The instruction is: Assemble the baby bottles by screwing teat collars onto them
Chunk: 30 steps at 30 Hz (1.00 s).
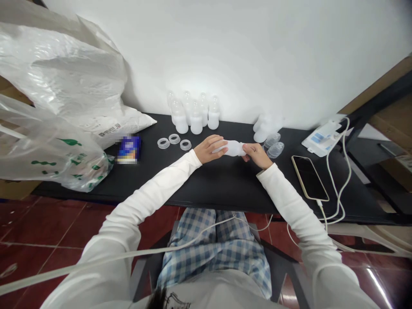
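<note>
A white baby bottle lies sideways between my two hands, above the black table. My left hand is wrapped round its base end. At the neck end, the fingers of my right hand are closed; whether a separate part is pinched there I cannot tell. Close to my left wrist lie three pale collar rings. Behind them stand several white bottles with clear domed caps. Just beyond my right hand are clear caps lying on their sides and a blurred cluster of white bottles.
Large plastic bags and a blue-purple box occupy the left side of the black table. On the right lie a phone with a charging cable and a white packet. Another cord crosses over my lap.
</note>
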Each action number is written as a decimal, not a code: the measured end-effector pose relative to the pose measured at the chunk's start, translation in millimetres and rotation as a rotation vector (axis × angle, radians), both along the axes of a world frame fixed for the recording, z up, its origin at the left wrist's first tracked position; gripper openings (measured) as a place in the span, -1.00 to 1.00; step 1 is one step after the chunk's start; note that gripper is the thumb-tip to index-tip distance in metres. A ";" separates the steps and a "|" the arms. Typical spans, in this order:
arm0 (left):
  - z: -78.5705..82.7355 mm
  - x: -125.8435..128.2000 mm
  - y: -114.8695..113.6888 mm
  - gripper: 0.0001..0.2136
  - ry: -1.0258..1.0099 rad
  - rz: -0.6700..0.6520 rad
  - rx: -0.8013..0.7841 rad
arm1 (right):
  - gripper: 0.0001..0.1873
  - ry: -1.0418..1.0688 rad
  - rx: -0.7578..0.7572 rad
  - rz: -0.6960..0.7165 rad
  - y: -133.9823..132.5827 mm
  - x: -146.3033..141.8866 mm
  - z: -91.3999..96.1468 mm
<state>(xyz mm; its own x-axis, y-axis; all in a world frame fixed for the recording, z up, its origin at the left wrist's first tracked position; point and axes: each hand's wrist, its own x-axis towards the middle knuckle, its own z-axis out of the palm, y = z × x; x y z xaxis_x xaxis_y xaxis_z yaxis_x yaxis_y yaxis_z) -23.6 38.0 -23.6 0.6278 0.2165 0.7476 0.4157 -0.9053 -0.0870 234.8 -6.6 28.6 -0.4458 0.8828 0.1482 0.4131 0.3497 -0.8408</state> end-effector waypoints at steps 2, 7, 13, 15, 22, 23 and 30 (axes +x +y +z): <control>2.5 -2.4 -0.7 -0.87 -0.002 0.018 -0.016 | -0.28 -0.026 0.053 -0.035 3.1 3.0 2.9; 6.0 -9.4 -4.7 -0.63 -0.164 0.144 -0.030 | -0.40 -0.087 0.433 -0.683 15.0 23.7 12.0; 4.9 -5.2 -6.0 -0.57 -0.250 0.146 -0.090 | -0.59 -0.610 0.371 -1.163 28.9 52.5 -2.4; 5.7 -3.3 -7.1 -0.58 -0.242 0.166 -0.094 | -0.66 -0.645 0.352 -1.137 31.6 56.6 -9.4; 13.4 -3.7 -15.6 -0.57 -0.263 0.256 -0.336 | -0.71 -0.456 0.502 -1.247 26.8 54.7 4.3; 14.0 -3.8 -16.5 -0.57 -0.278 0.262 -0.370 | -0.71 -0.393 0.554 -1.254 24.5 52.9 7.8; 19.2 -2.4 -21.3 -0.55 -0.384 0.180 -0.534 | -0.57 -0.025 0.763 -0.658 6.5 19.6 1.3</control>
<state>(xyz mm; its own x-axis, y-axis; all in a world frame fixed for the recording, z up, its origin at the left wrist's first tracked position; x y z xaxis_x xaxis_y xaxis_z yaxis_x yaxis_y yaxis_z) -26.0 16.7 -4.4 0.2591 0.6942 0.6715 0.4763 -0.6967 0.5364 254.3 -0.1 29.9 0.0856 0.6278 0.7737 0.7321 0.4871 -0.4762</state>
